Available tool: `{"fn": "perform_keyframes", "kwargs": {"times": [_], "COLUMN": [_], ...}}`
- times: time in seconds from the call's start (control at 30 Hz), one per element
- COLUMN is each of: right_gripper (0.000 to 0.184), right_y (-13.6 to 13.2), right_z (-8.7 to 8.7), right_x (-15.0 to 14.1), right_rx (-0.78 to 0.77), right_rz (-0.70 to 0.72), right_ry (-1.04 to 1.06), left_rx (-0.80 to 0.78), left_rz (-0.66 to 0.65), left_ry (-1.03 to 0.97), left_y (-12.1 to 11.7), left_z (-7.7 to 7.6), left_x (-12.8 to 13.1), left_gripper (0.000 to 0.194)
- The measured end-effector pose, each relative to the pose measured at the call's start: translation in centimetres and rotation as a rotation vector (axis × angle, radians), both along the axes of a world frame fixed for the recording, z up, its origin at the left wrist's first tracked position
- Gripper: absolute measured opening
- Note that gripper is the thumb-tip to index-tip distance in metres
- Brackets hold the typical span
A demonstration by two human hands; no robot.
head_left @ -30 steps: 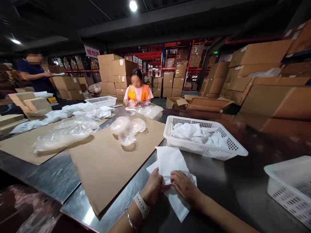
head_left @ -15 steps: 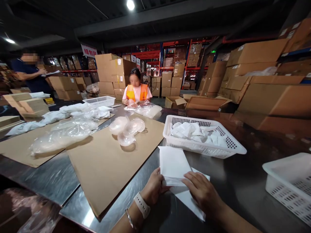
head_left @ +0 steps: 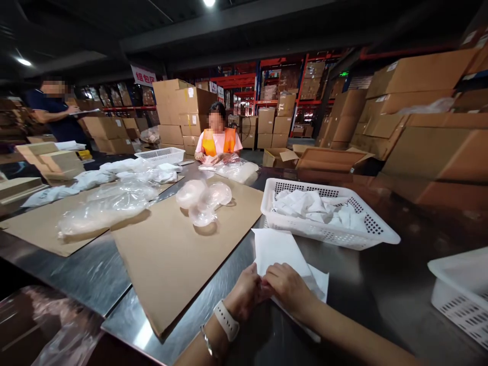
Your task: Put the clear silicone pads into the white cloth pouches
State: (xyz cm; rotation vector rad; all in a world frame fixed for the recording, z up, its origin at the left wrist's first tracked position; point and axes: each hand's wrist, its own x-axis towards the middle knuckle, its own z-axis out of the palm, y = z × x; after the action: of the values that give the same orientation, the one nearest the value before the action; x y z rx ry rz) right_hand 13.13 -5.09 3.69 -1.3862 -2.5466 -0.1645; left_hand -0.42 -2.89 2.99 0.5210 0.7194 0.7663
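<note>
where the white packet (head_left: pixel 280 249) is held: over the metal table (head_left: pixel 381 279), just off the right edge of the cardboard sheet (head_left: pixel 183 264), toward the table's near edge, as i see it from my remote seat; whether it touches the tabletop, i cannot tell.
left hand (head_left: pixel 245 288): closed on the packet's near left corner.
right hand (head_left: pixel 287 288): curled narrow, gripping the packet's near edge beside the left hand; its fingertips are partly hidden.
second white piece (head_left: pixel 322 278): juts out under the packet on the right, one corner free.
white basket (head_left: pixel 331 238): beyond the packet, holding crumpled white bundles (head_left: pixel 303 204).
packet's near edge: i judge the step in hand to be working this edge, perhaps folding or opening it; i cannot tell which.
packet's near left corner: the next move, i think, calls for a steady left pinch here while the right fingers press along the edge, without dragging the piece beneath.
</note>
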Motion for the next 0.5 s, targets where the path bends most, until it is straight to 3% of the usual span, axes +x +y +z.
{"fn": "perform_keyframes", "kwargs": {"times": [0.17,0.3,0.4,0.5], "right_gripper": [0.022,0.018,0.028,0.046], "right_y": [-0.1,-0.7,-1.8,-3.6], "right_z": [-1.1,-1.4,-0.1,2.7], "right_x": [0.2,1.3,4.8,11.5], "right_rx": [0.103,-0.025,0.0,0.246], "right_rz": [0.128,0.147,-0.102,-0.48], "right_ry": [-0.057,0.25,0.651,0.782], "left_rx": [0.072,0.093,0.092,0.122], "left_rz": [0.008,0.04,0.002,-0.045], "left_ry": [0.012,0.095,0.172,0.198], "left_y": [-0.3,-0.9,-1.0,-1.0], "left_z": [-0.2,-0.1,0.1,0.3], "left_x": [0.3,0.6,0.4,0.2], "left_gripper": [0.04,0.052,0.065,0.071]}}
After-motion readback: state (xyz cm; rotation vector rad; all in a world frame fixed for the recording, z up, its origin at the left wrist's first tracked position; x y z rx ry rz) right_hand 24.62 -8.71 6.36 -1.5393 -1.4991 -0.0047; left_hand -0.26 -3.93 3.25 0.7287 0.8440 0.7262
